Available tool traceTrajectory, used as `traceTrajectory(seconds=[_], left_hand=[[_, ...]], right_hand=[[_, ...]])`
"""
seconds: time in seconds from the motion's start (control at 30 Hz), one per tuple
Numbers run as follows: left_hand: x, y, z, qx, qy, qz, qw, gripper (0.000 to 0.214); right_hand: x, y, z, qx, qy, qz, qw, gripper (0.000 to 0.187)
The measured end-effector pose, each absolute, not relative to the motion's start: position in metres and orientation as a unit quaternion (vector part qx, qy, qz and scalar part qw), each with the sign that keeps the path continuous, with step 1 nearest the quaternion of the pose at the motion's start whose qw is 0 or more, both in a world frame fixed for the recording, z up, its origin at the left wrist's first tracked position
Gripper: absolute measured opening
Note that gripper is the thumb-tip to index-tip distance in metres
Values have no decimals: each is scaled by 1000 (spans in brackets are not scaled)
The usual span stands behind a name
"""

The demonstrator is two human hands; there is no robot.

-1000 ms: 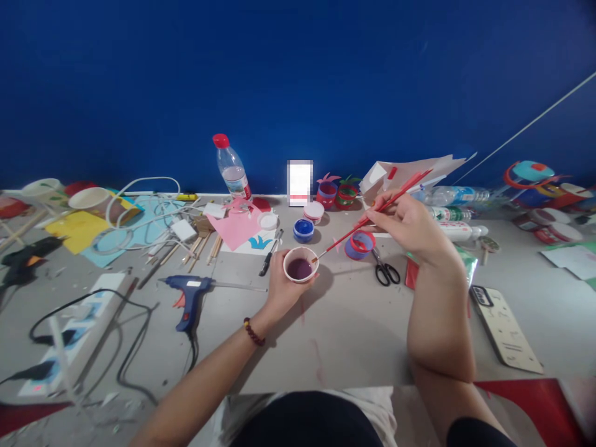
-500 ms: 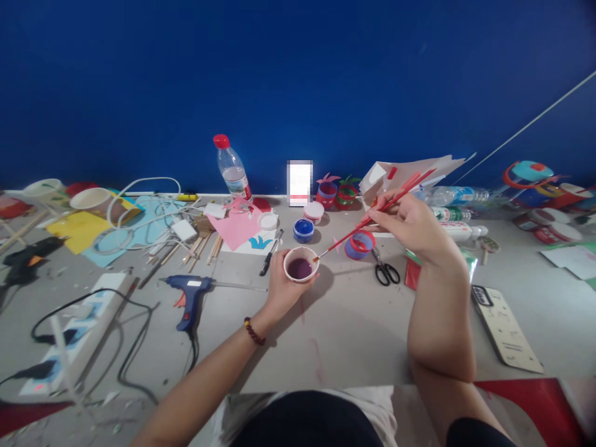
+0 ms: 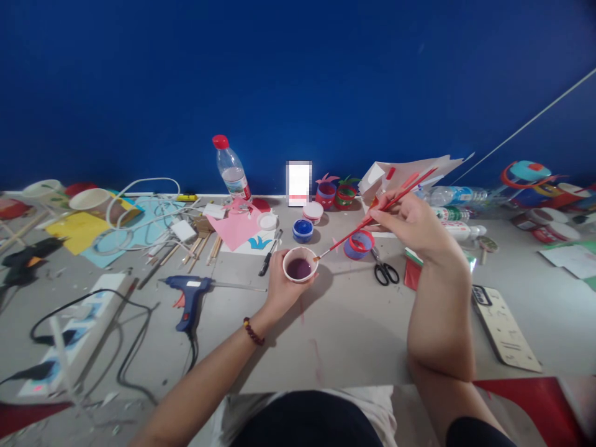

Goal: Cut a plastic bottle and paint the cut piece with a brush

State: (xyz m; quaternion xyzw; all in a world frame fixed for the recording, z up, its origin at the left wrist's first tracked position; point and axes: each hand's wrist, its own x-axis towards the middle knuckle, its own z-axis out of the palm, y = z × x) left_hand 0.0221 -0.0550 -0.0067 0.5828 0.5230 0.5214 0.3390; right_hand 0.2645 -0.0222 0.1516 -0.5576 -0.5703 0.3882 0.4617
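My left hand (image 3: 279, 287) is wrapped round a small white cup (image 3: 300, 265) of purple liquid resting on the grey table (image 3: 344, 323). My right hand (image 3: 410, 223) pinches a red paintbrush (image 3: 372, 218), along with more red-handled brushes that stick out up and to the right. The brush tip hovers just right of the cup's rim. A beaded bracelet sits on my left wrist.
Behind the cup stand a blue paint pot (image 3: 303, 230), a pink-lidded pot (image 3: 313, 211) and a blue-and-red ring (image 3: 358, 244). Black scissors (image 3: 384, 269) lie right of it, a blue glue gun (image 3: 189, 295) left, a phone (image 3: 503, 326) far right. Cables, sticks, paper and bottles clutter the back.
Almost nothing has changed; my right hand and the brush shifted very slightly, with the tip staying by the cup's right rim.
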Motion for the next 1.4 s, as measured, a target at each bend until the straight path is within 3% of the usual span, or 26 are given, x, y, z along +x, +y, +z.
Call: traceTrajectory(seconds=[0.47, 0.8, 1.4], left_hand=[[21, -54, -10, 578, 524, 524, 342, 61], [22, -55, -9, 581, 525, 520, 342, 61], [23, -54, -13, 594, 526, 518, 320, 60]], right_hand=[[270, -20, 146, -575, -579, 351, 460, 31], [266, -16, 144, -556, -511, 354, 552, 33], [258, -12, 137, -561, -540, 345, 524, 32]])
